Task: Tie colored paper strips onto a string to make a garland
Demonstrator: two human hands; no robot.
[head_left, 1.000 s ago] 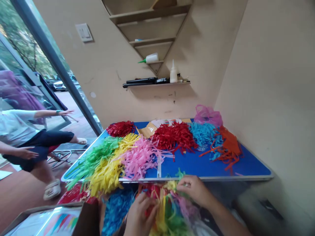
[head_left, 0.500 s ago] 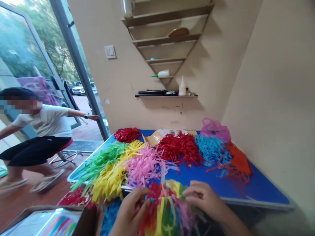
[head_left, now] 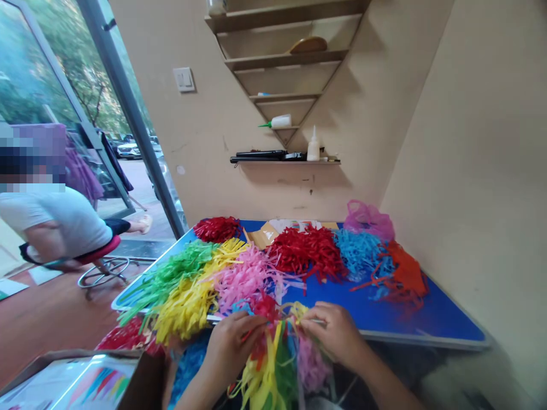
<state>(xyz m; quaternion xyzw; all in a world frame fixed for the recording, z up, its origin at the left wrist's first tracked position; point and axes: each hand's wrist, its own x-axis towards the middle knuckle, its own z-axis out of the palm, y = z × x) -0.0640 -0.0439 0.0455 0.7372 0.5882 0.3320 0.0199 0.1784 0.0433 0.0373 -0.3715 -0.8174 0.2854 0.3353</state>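
Close to the table's front edge hangs a multicoloured bunch of streamers [head_left: 273, 370], with yellow, green, red, blue and pink strips. My left hand [head_left: 233, 344] pinches red strips at its upper left, thumb and fingers together. On the other side, my right hand [head_left: 333, 330] is closed in a pinch on pale yellow strips at the top of the bunch. Just beyond my hands lie fringed bundles: pink streamers [head_left: 245, 279], yellow streamers [head_left: 188, 307], green streamers [head_left: 171, 273] and red streamers [head_left: 310, 250].
The blue table [head_left: 410, 319] also bears blue streamers [head_left: 363, 253], orange strips [head_left: 405, 270] and a pink plastic bag [head_left: 370, 219]. An open carton [head_left: 147, 378] stands at lower left. A person [head_left: 64, 219] sits on a stool [head_left: 102, 267] by the door. Wall shelves [head_left: 286, 60] hang above.
My hands have come closer together at the top of the multicoloured bunch. The person on the stool has turned away, and the view has shifted slightly.
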